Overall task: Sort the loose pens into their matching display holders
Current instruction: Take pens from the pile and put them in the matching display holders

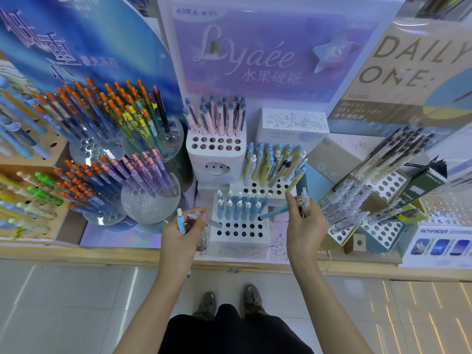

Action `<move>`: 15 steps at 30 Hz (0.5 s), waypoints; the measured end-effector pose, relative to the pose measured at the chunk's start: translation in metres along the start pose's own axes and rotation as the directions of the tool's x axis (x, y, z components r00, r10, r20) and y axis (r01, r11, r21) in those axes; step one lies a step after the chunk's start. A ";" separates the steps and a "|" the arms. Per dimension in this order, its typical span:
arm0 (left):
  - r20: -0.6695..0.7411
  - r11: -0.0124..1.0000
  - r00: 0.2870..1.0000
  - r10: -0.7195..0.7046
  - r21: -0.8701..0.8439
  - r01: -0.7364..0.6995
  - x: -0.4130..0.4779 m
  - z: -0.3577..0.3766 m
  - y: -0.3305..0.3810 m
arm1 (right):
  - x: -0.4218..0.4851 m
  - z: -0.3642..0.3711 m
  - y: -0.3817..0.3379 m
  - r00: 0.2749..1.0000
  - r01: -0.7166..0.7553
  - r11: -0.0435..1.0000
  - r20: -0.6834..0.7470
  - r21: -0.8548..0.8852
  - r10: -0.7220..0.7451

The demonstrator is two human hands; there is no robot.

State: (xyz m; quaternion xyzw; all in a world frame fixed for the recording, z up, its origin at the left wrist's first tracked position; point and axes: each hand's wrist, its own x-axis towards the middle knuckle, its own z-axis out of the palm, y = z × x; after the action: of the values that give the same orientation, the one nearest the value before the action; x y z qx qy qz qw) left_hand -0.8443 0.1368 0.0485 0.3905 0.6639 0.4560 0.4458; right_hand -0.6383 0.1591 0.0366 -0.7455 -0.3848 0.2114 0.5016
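Note:
My left hand [182, 229] grips a light blue pen [180, 221] and a clear pen whose tip points right toward the front white holder [238, 240]. My right hand [304, 221] holds a small bunch of pens, among them a clear one [305, 200], and pinches a teal-blue pen [273, 213] whose tip sits at a hole in the holder's right side. Several blue pens [240, 208] stand in that holder's back rows; its front rows of holes are bare.
Behind stand a white holder with pink and blue pens [215, 139] and a stepped one with yellow and blue pens [272, 164]. Round clear stands of orange-topped pens [107, 116] fill the left. Boxes of clear and beige pens [375, 200] are at the right. The wooden shelf edge [229, 264] runs below.

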 end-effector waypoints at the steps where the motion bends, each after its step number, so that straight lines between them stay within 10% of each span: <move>1: 0.001 1.000 1.000 0.003 -0.009 -0.003 0.000 0.000 0.000 | -0.001 0.000 0.000 1.000 0.004 1.000 0.000 0.003 -0.004; 8: 0.008 0.998 1.000 0.020 -0.059 -0.019 -0.003 0.003 0.005 | -0.009 0.010 -0.007 0.968 0.159 0.975 0.218 -0.153 -0.124; 15: 0.013 0.998 1.000 0.000 -0.055 0.001 -0.004 0.002 0.004 | -0.005 0.009 -0.005 0.935 0.047 0.963 0.351 -0.265 0.051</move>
State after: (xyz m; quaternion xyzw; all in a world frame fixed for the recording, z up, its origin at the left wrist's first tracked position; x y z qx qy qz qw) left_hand -0.8407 0.1346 0.0528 0.3809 0.6484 0.4713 0.4609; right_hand -0.6495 0.1610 0.0372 -0.7567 -0.4932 0.2884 0.3177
